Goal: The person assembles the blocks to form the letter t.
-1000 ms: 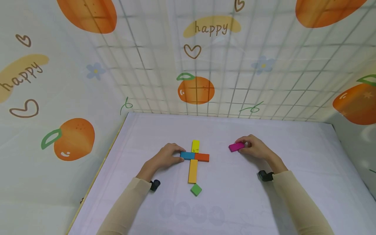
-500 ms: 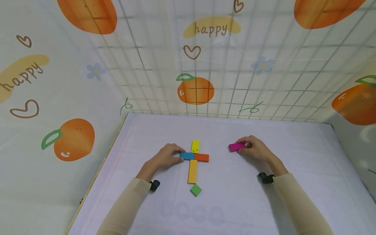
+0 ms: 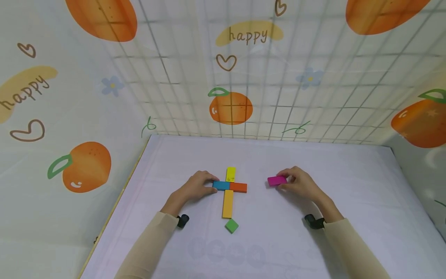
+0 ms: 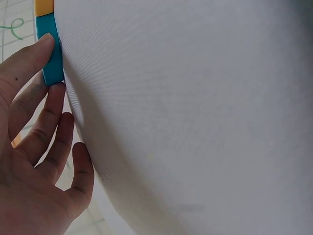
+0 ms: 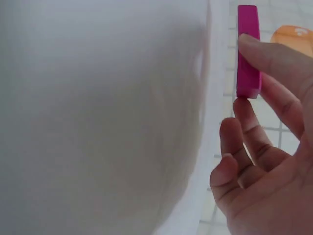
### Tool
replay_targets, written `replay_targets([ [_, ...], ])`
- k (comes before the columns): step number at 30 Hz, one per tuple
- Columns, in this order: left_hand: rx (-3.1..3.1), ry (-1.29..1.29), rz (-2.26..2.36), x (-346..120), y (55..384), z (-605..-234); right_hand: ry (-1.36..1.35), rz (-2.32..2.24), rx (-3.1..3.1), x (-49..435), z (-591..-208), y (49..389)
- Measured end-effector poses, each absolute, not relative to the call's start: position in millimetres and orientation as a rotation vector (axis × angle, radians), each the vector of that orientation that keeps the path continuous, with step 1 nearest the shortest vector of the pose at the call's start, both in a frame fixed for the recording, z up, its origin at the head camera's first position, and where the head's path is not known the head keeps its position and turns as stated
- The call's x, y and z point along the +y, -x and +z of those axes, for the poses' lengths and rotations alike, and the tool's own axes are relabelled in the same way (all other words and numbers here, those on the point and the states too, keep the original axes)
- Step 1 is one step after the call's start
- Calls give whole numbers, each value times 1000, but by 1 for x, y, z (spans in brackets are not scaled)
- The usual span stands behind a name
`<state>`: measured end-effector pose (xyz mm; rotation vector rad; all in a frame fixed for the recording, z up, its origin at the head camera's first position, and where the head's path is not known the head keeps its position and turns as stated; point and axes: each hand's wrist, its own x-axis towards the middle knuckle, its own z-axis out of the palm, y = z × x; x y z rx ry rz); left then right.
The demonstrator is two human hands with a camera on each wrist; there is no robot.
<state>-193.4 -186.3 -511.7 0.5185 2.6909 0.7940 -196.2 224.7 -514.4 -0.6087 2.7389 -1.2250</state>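
My left hand [image 3: 195, 188] pinches the left end of a blue block [image 3: 220, 185] lying on the white table. An orange-red block [image 3: 238, 187] touches its right end. Above their joint stands a bright yellow block [image 3: 230, 174]; below it an amber block [image 3: 227, 204] runs toward me, with a green block [image 3: 231, 225] turned like a diamond at its lower end. To the right, my right hand [image 3: 301, 184] holds a magenta block [image 3: 277, 181] between thumb and fingers. In the right wrist view the magenta block [image 5: 248, 58] hangs above the table surface, apart from the other blocks.
The white-covered table [image 3: 265, 248] has a yellowish left edge. Behind it rises a curtain [image 3: 258, 77] printed with oranges and a grid, and similar cloth hangs at both sides. Each wrist bears a small black camera [image 3: 182, 221].
My right hand has come slightly left and nearer to me with the magenta block. The left hand keeps its hold on the blue block, and the joined blocks lie as before.
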Motion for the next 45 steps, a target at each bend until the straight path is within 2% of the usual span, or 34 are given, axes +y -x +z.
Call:
replay_targets([
  [28,2686,-516,812,-185,192,-509,679,-1291,2783,188,-491,130],
  [45,2687,-500,807,-185,193,-509,732,-1225,2769,167,-495,96],
])
